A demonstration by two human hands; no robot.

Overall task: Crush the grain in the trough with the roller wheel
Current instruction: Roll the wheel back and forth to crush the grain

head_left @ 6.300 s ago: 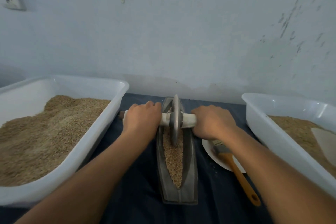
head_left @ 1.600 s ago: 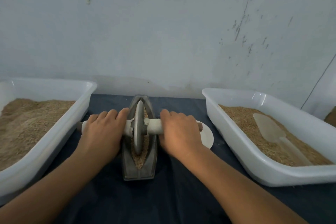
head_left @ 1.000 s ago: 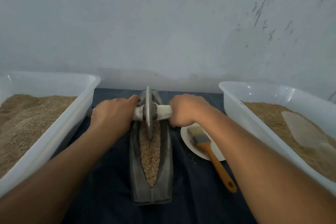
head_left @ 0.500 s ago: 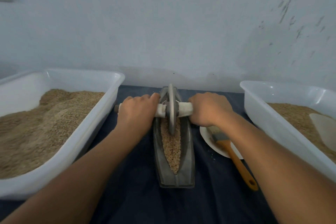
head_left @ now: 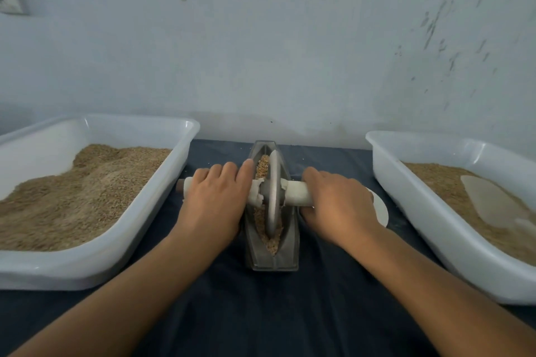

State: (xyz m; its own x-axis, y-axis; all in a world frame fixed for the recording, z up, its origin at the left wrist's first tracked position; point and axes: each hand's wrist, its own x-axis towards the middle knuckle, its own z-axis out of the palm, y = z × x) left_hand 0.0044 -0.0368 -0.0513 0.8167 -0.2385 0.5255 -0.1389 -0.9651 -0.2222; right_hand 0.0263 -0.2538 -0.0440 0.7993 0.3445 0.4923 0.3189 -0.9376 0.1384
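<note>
In the trough, the roller wheel has seemingly rolled nearer.

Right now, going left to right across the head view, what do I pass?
Left tub of grain → left hand → roller wheel in the trough → right hand → white plate → right tub.

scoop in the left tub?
No: the pale scoop lies on the grain in the right tub, while the left tub shows only grain.
</note>
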